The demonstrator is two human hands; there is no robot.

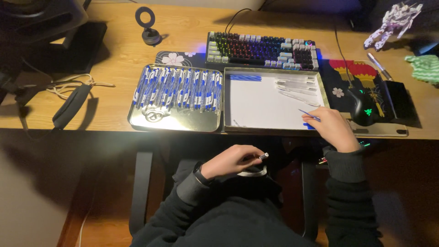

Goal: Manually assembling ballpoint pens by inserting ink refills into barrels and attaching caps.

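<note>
Dim room, trays glare (edges fall dark)

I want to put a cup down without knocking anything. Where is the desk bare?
Bare wood lies left of the left tray, between it and the dark strap, and behind it beside the ring stand. Crowded: both trays, the keyboard, and the mouse by the right hand.

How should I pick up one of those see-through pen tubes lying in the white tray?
Probably by its middle, coming straight down from above. The clear tubes lie flat and close together on the white tray, whose raised rim blocks the sides. Pinch one tube across its thin width with two fingertips.
</note>
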